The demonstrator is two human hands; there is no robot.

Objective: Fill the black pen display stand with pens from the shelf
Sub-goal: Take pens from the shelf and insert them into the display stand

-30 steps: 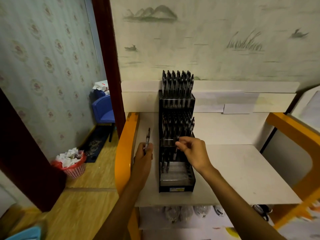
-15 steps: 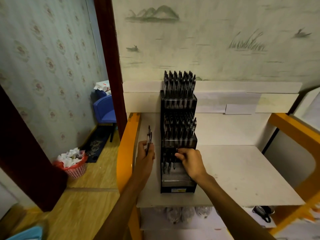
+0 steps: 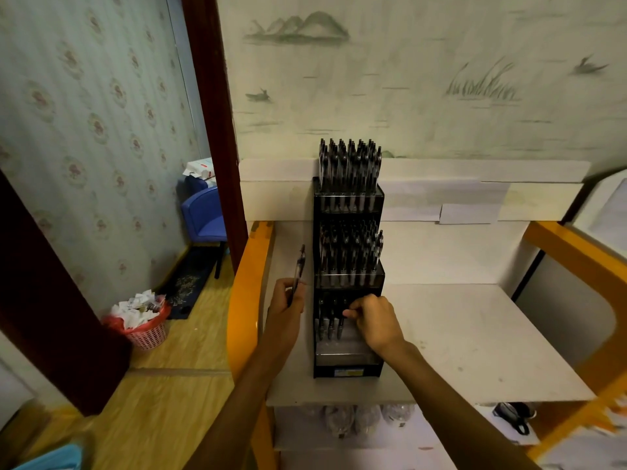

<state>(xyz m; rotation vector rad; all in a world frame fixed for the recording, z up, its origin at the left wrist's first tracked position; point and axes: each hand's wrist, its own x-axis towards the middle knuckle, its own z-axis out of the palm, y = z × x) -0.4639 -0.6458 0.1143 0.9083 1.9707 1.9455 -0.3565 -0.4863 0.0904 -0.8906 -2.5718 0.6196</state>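
Note:
A tall black pen display stand (image 3: 348,362) with three stepped tiers sits on the white shelf (image 3: 475,340). Its top and middle tiers are packed with dark pens (image 3: 349,167). The bottom tier holds three pens (image 3: 329,323) along its left side. My right hand (image 3: 375,322) is over the bottom tier, fingers curled and pinching a pen that is mostly hidden. My left hand (image 3: 286,308), just left of the stand, grips one pen (image 3: 298,271) pointing upward.
An orange frame (image 3: 246,300) borders the shelf on the left and right. A lower shelf holds plastic-wrapped items (image 3: 356,418) and a dark object (image 3: 514,417). On the floor to the left stand a red waste basket (image 3: 142,322) and a blue chair (image 3: 203,215).
My right hand has dropped from the middle tier's front down into the bottom tier. The left hand stays beside the stand with its pen.

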